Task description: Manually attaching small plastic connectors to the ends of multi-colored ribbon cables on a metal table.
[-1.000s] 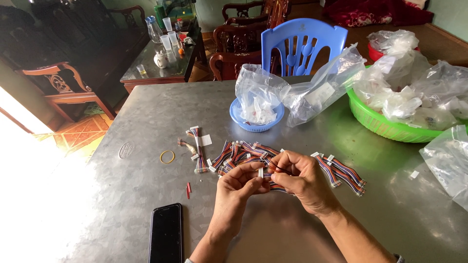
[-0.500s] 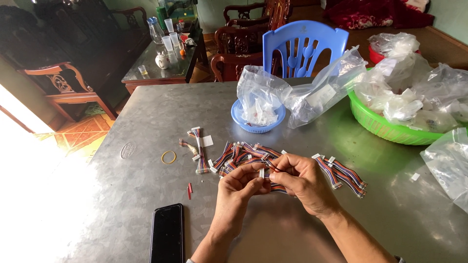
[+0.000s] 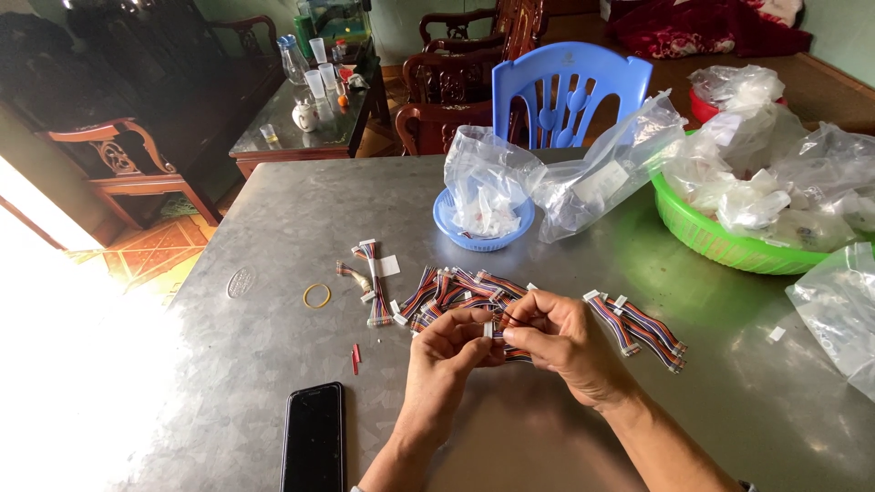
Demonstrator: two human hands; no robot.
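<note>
Multicoloured ribbon-wire harness (image 3: 497,330), short and tipped with a small white connector, sat pinched between both hands above the near middle of the grey metal table (image 3: 273,401). The left hand (image 3: 447,351) closed its fingertips narrowly on the connector end, and the right hand (image 3: 561,342) curled its fingers tight around the other part of the same harness, the two hands touching.

Just beyond the hands lay a loose pile of like harnesses (image 3: 456,292), with a further pair (image 3: 643,330) to the right and a small bunch (image 3: 374,282) to the left. A yellow rubber band (image 3: 316,295) lay farther left, a short red scrap (image 3: 355,358) nearer, and a black phone (image 3: 313,448) at the near edge. A blue bowl (image 3: 483,239) holding a clear plastic bag stood on the far side, beside a larger clear bag (image 3: 606,173). A green basket (image 3: 720,241) heaped with bags sat far right, and a blue plastic chair (image 3: 570,96) stood behind the table.
</note>
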